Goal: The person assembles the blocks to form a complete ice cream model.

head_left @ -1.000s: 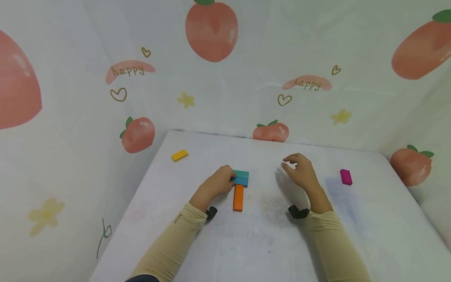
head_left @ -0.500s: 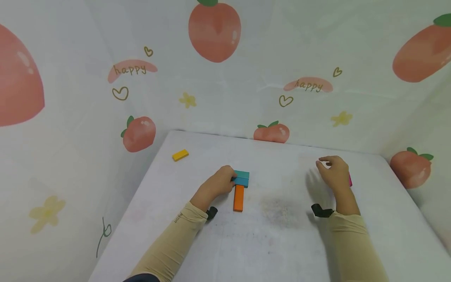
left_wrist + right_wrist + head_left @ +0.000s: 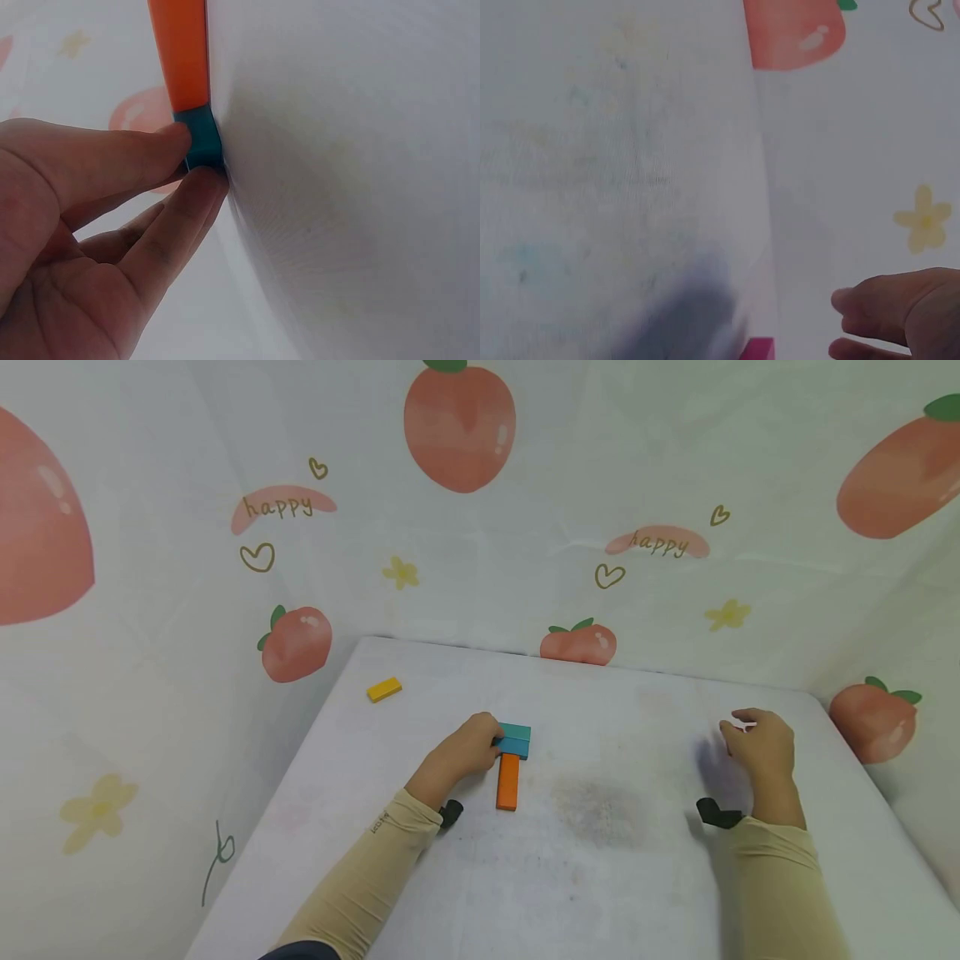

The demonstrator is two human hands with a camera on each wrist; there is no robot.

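Note:
My left hand (image 3: 467, 750) pinches the left ends of a teal block (image 3: 517, 732) and a blue block (image 3: 516, 747), which lie side by side on the table. An orange block (image 3: 507, 782) lies lengthwise towards me, its far end against the blue one. In the left wrist view, thumb and fingertips grip a dark teal-blue end just beside the orange block (image 3: 181, 56). Over the table's right side hovers my right hand (image 3: 765, 756), fingers loosely bent and apart, holding nothing. A magenta block (image 3: 759, 349) peeks in at the right wrist view's bottom edge; the head view hides it behind the hand.
A yellow block (image 3: 385, 690) lies at the back left of the white table (image 3: 600, 893). Behind the table and at its sides hangs a white cloth (image 3: 480, 577) printed with peaches.
My right hand has travelled right, from near the table's middle to over the magenta block, which it now covers in the head view. The left hand and its blocks have stayed put.

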